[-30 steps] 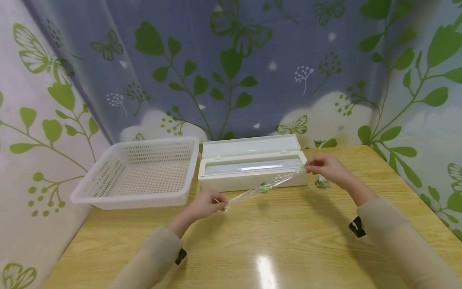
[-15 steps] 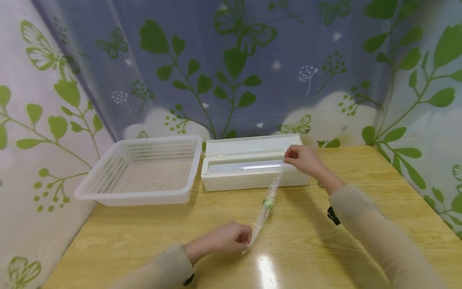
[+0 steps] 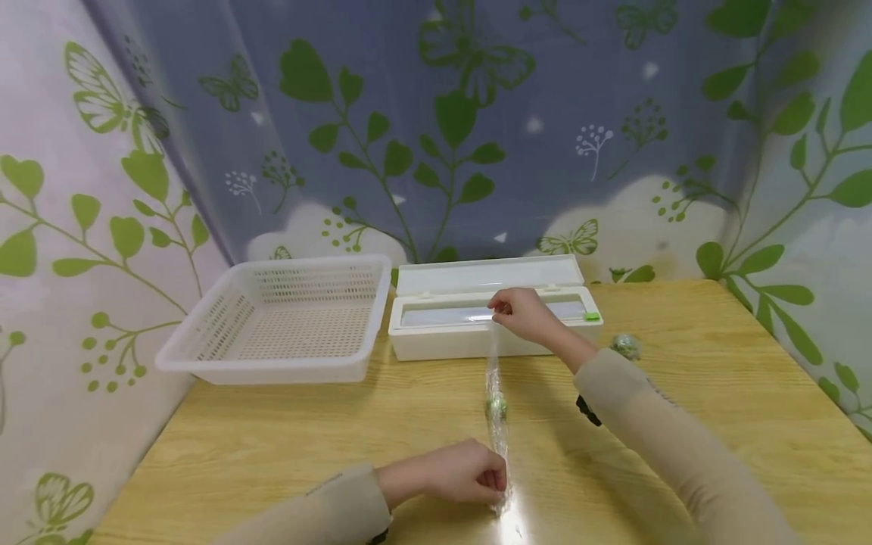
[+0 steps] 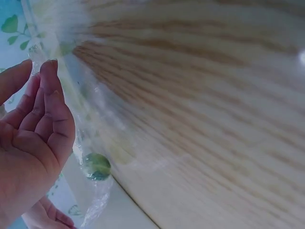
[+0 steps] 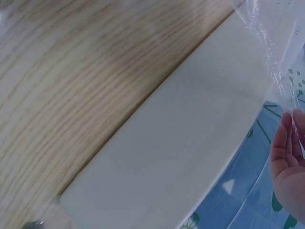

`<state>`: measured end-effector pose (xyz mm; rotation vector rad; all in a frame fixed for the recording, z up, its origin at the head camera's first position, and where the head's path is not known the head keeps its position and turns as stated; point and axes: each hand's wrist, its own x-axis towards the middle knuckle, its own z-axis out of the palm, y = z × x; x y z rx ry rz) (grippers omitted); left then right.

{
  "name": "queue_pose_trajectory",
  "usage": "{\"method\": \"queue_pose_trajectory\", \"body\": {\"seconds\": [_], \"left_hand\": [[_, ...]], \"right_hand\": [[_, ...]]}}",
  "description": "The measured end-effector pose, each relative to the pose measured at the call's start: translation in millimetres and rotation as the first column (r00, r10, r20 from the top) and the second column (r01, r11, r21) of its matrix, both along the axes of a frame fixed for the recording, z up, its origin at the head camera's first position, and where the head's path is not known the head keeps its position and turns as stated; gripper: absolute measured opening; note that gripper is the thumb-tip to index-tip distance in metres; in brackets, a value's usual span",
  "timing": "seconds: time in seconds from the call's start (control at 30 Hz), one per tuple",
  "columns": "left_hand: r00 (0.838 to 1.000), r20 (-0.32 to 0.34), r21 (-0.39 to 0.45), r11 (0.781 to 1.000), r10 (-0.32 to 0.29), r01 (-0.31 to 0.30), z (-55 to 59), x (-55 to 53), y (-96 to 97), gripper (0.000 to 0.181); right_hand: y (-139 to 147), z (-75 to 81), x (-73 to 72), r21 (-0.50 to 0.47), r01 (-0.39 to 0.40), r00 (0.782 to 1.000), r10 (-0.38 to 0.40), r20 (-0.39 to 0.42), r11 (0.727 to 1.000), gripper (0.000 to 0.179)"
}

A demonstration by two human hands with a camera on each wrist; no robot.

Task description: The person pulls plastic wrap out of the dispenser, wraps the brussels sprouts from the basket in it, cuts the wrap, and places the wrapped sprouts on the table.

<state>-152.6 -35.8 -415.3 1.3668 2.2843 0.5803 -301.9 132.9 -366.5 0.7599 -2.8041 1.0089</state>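
A twisted strip of clear cling film [image 3: 493, 371] is stretched between my two hands. Within its middle sits a small round green vegetable [image 4: 97, 166] with pale veins, like a Brussels sprout. My left hand [image 3: 463, 469] pinches the near end of the film, low over the table's front part. The far end is pinched between thumb and fingertips of my right hand [image 3: 521, 314], in front of the white cling film dispenser [image 3: 443, 348]. Its lid stands up, showing the film roll [image 3: 443, 316] inside and a green slide cutter [image 3: 591, 316] at the right end.
Right of the dispenser, a second film-wrapped green ball [image 3: 625, 347] lies on the wooden table [image 3: 306, 431]. A white perforated basket [image 3: 272, 371] stands at the left, close to the dispenser. A patterned curtain [image 3: 381, 91] hangs behind the table.
The film has swung from slanting across the dispenser's front to running nearly straight away from me. My left hand came nearer and right; my right hand moved left, uncovering the green slide cutter.
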Motion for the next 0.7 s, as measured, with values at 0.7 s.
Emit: {"method": "queue_pose_trajectory", "body": {"seconds": [0.7], "left_hand": [[0.992, -0.115, 0.145, 0.989, 0.053, -0.036, 10.2, -51.0, -14.5, 0.017]], "right_hand": [[26.4, -7.1, 32.0, 0.111, 0.076, 0.940, -0.034, -0.339, 0.991, 0.026]]}}
